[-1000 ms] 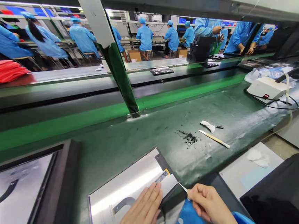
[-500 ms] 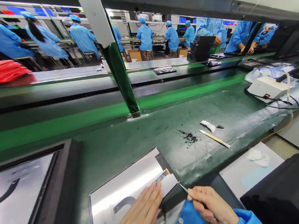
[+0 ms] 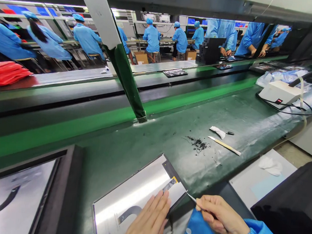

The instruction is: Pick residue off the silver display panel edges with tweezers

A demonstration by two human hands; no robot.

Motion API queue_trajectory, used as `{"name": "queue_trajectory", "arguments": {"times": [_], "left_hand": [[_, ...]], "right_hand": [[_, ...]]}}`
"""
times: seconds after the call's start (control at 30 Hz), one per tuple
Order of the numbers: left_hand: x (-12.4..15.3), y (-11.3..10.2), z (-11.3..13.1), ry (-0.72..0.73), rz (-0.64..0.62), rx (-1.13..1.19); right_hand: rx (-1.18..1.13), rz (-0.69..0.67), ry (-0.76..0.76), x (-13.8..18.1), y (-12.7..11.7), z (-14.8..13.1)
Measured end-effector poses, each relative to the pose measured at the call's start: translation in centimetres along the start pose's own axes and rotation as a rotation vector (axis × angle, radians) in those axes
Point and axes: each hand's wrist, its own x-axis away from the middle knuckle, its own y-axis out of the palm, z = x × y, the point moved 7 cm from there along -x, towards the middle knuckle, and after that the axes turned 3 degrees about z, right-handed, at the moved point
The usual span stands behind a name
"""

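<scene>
A silver-backed display panel (image 3: 127, 198) lies tilted on the green bench top, with a grey ribbon cable (image 3: 129, 213) and a dark strip along its far right edge. My left hand (image 3: 148, 218) rests flat on the panel, fingers stretched out together. In my right hand (image 3: 219, 217) are slim metal tweezers (image 3: 191, 197), gripped between thumb and fingers, their tip at the panel's right corner. Whether the tip touches the edge I cannot tell. Beyond the panel lie black scraps (image 3: 198, 144) and a craft knife (image 3: 224, 145) with a yellowish handle.
Another silver panel (image 3: 15, 195) sits in a dark foam frame (image 3: 69, 193) at left. A green post (image 3: 128, 87) rises from the bench. At right stands a white device (image 3: 279, 92) with a hose. Across the conveyor, co-workers in blue are at work.
My hands and the panel hold nearly still. On the conveyor, a dark tray has shifted slightly right, and a red item appears at the left edge. A co-worker's hands have lowered to a flat item.
</scene>
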Motion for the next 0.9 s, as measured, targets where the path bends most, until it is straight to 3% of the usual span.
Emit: {"name": "queue_trajectory", "arguments": {"times": [0.9], "left_hand": [[0.18, 0.08, -0.18, -0.035, -0.009, 0.031]], "right_hand": [[-0.015, -0.026, -0.076, 0.27, -0.03, -0.2]]}}
